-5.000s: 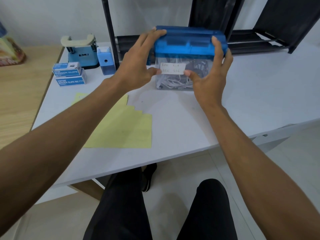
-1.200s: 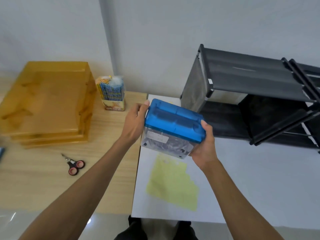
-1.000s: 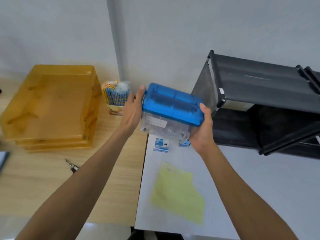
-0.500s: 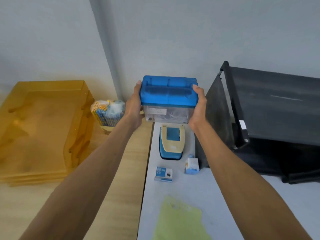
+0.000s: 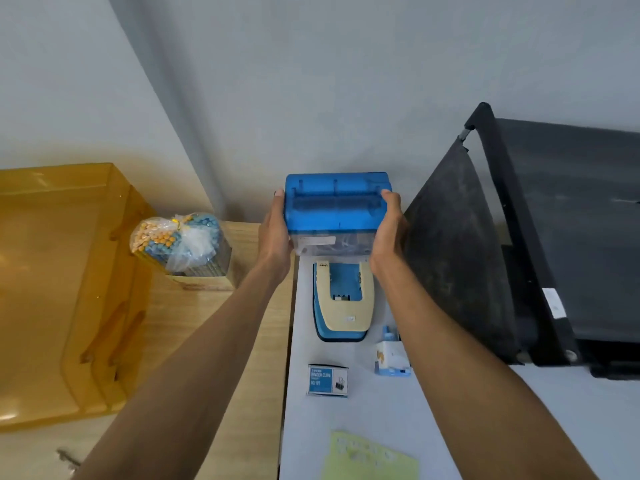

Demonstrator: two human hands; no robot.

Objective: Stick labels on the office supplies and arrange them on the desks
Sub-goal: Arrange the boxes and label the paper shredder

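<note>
A small paper shredder (image 5: 334, 211) with a blue top and a clear bin sits at the far end of the white desk (image 5: 381, 410), close to the wall. A white label (image 5: 317, 240) is stuck on the bin's front. My left hand (image 5: 275, 233) grips its left side and my right hand (image 5: 388, 230) grips its right side. Whether its base touches the desk is hidden. Just in front of it stands a blue and cream hole punch (image 5: 343, 301).
A binder clip box (image 5: 327, 380) and a small blue sharpener (image 5: 391, 358) lie nearer me. Yellow label sheets (image 5: 369, 457) are at the front. A black rack (image 5: 540, 244) stands right. On the wooden desk: amber trays (image 5: 62, 289), a pencil bundle (image 5: 180, 242).
Both hands carried the shredder from in front of me up and away to the desk's far end behind the hole punch. The view tilted down toward it.
</note>
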